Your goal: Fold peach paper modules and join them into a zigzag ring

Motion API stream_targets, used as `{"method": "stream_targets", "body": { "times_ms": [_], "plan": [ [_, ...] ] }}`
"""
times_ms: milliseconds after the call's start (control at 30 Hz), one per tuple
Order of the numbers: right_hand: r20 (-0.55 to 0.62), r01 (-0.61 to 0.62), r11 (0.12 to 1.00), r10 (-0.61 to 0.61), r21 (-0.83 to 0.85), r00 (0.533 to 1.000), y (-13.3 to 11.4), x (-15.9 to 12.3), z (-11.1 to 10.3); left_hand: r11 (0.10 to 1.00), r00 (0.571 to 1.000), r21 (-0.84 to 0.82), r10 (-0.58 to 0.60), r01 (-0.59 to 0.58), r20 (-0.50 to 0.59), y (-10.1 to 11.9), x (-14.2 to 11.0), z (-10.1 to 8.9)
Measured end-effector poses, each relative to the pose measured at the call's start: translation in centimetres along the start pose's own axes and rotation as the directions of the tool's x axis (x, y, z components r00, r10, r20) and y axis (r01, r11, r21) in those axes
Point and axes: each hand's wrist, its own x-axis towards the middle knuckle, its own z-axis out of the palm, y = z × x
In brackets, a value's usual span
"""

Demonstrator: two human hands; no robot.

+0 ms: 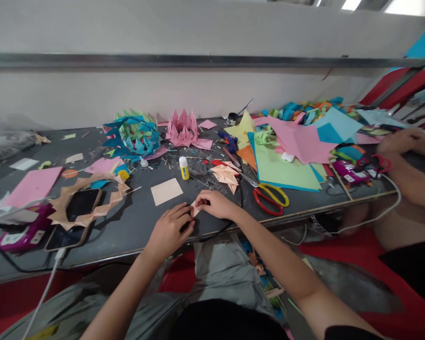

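Observation:
A small folded piece of peach paper lies at the table's front edge between my hands. My left hand has its fingers bent together and holds the paper's left side. From the right, my right hand pinches its edge between thumb and fingers. Just beyond lies a flat peach paper square, with a yellow glue stick standing upright behind it. Folded peach paper points are stacked to the right of my right hand. Scissors with red and yellow handles lie farther right.
Blue-green and pink paper rings stand at the back. A peach paper ring overlaps phones at left. Coloured sheets and a blue glue gun lie rightward. Another person's hand rests at far right.

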Motion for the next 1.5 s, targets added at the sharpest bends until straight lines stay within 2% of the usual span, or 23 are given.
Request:
{"method": "stream_targets", "body": {
  "times_ms": [300,600,733,933,1100,1233,1333,1433,1500],
  "plan": [
    [-0.074,0.062,0.998,-0.062,-0.003,0.995,-0.3,-0.4,0.3,0.999,0.998,0.019,-0.048,0.048,0.027,0.2,0.1,-0.1],
    [-0.177,0.069,0.997,-0.072,-0.021,0.982,-1.0,-0.6,0.7,0.988,0.981,-0.036,-0.154,0.151,-0.117,-0.1,-0.3,0.5],
    [-0.219,0.028,1.000,-0.029,-0.007,0.975,-0.8,-0.5,0.7,0.990,0.983,-0.054,-0.133,0.127,-0.128,-0.4,-0.4,0.5],
    [-0.219,0.017,0.999,-0.022,-0.027,0.976,-0.9,-0.7,0.8,0.991,0.973,-0.097,-0.113,0.095,-0.203,-0.5,-0.6,0.5],
    [-0.189,-0.020,0.998,0.032,0.063,0.981,-1.0,-1.3,0.8,0.988,0.955,-0.104,-0.135,0.111,-0.264,0.1,-0.9,0.9],
    [-0.218,-0.043,0.995,0.062,0.091,0.974,-0.7,-1.6,0.8,0.975,0.936,-0.072,-0.223,0.212,-0.273,0.4,-0.9,1.0],
    [-0.285,-0.027,0.995,0.052,0.093,0.957,-1.0,-1.7,0.9,0.960,0.922,-0.090,-0.280,0.265,-0.268,0.5,-0.8,0.8],
    [-0.321,-0.069,0.968,0.146,0.240,0.936,-1.5,-1.8,1.0,0.951,0.930,-0.209,-0.277,0.229,-0.243,0.4,-0.8,0.4],
    [-0.230,-0.141,0.879,0.269,0.456,0.935,-1.8,-1.8,1.2,0.929,0.929,-0.323,-0.269,0.181,-0.253,0.4,-0.6,0.3]
  ]
}}
